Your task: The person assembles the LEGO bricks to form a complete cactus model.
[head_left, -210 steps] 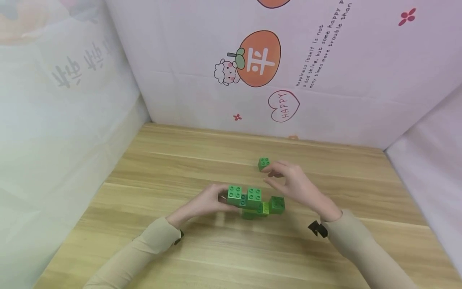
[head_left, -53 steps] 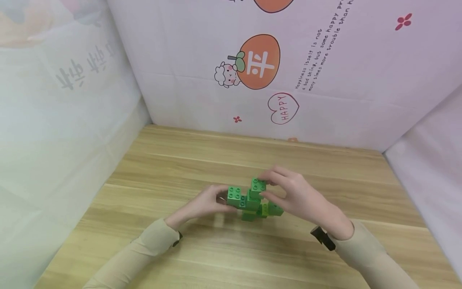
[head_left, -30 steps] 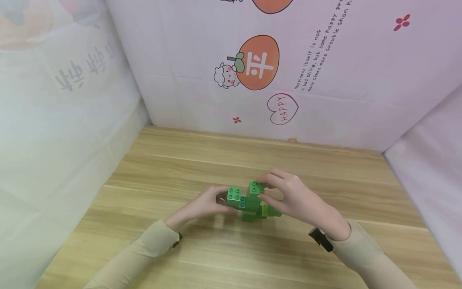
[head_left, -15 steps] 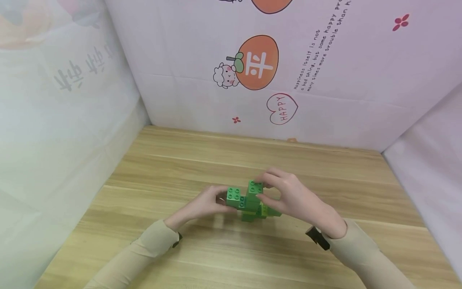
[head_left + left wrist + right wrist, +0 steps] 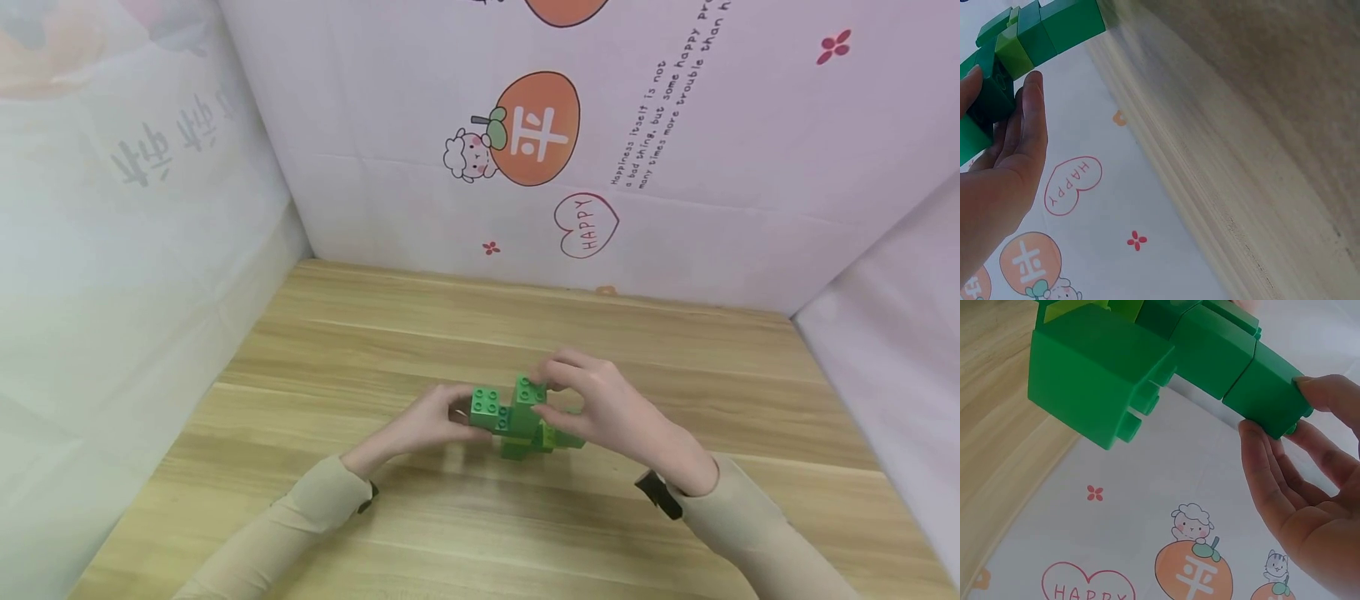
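Observation:
A model of several green building bricks (image 5: 522,423) stands on the table in the head view, its lower parts partly hidden by the hands. My left hand (image 5: 433,421) grips its left side, thumb in front and fingers behind; the left wrist view shows dark green bricks (image 5: 994,87) between thumb and fingers. My right hand (image 5: 600,396) pinches the top square green brick (image 5: 528,392) on the taller column. The right wrist view shows that brick (image 5: 1266,390) flush on the one below, a thin seam between them. A wider studded brick (image 5: 1094,372) juts out nearer that camera.
The wood-grain table (image 5: 420,533) runs back to a white printed cloth (image 5: 390,200) hanging behind. White cloth also hangs on the left (image 5: 135,275) and the right (image 5: 892,350). Dark wrist straps (image 5: 660,493) show at both cuffs.
My right hand has brought the loose brick from behind the model onto the taller column, and it has sunk down flush. My left hand has kept its grip. The last half second shows almost no movement.

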